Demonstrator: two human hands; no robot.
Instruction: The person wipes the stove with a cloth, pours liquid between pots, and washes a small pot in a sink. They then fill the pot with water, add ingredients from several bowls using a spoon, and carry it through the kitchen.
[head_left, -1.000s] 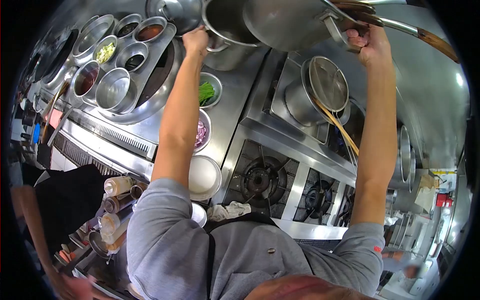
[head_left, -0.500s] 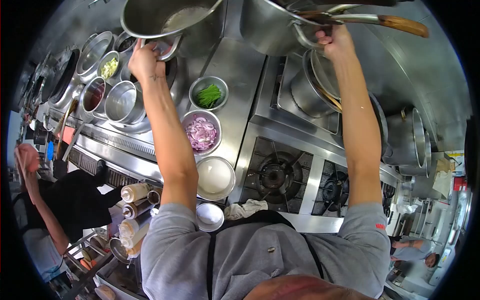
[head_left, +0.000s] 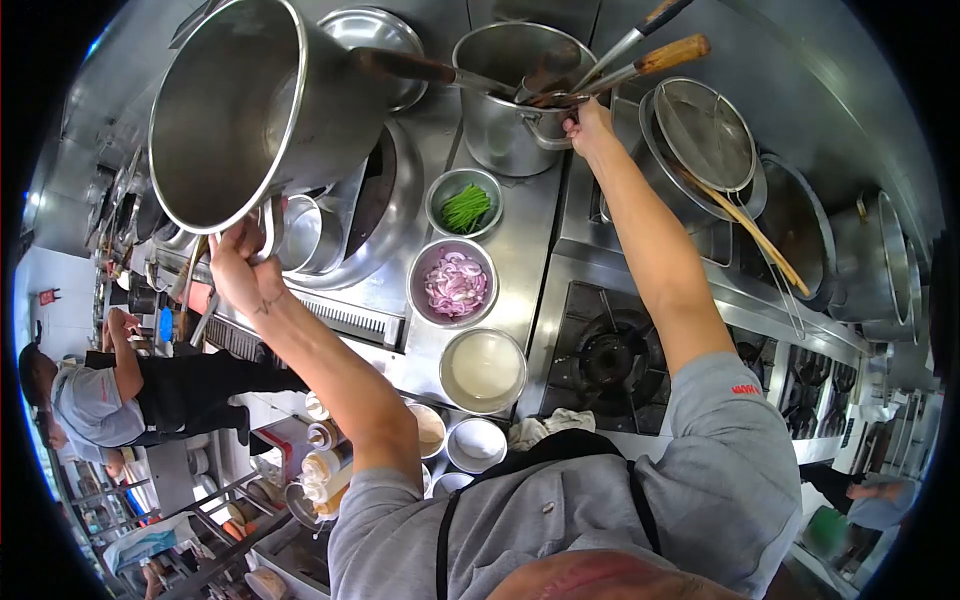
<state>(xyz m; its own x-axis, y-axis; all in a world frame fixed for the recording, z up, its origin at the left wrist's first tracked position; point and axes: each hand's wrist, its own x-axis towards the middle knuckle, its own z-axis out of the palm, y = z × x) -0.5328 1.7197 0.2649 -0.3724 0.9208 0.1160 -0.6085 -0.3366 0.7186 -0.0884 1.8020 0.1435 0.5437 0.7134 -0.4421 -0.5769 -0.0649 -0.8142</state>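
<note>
My left hand is closed around the loop handle of a large steel pot. This pot is raised and tipped, its mouth facing left; bare metal shows inside. At the back, my right hand grips the side handle of a second steel pot. Out of that one lean several utensils, one with a pale wooden handle. Between my arms stand bowls of cut green stalks, sliced red onion and a whitish liquid.
A gas burner lies in front of my right arm. Beyond that arm, a wire strainer rests on a pot. Sauce bottles stand near my left elbow. A person in a dark apron is at the left.
The left-hand pot has swung left and tipped over, its mouth turning sideways. The right-hand pot has shifted left, and its utensils show more fully. My view has also moved.
</note>
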